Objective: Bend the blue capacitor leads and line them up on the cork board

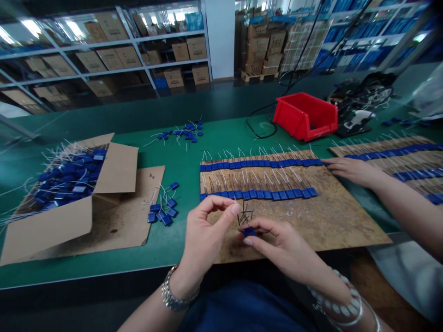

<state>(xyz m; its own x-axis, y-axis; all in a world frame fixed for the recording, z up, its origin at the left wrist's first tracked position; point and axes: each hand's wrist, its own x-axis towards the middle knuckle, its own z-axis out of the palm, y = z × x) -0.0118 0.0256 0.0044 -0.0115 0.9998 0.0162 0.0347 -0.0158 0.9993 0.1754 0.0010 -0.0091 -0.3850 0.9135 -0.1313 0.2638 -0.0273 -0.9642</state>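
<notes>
My right hand [277, 237] pinches a blue block [248, 231] with thin dark leads standing up from it, above the front of a brown board [339, 221]. Just left of it, my left hand [216, 221] has thumb and forefinger pressed together near the leads; a pale wire tip shows between them. Two rows of blue blocks with white and dark wires, a back row [256, 163] and a front row [265, 194], lie on the board beyond my hands.
An open carton [116, 168] of wired blue blocks stands left, near a loose cluster [162, 212]. More blocks [188, 133] lie farther back. A red bin [304, 115] is at back right. Another person's hand [353, 170] touches the board's right side, beside a second filled board [380, 159].
</notes>
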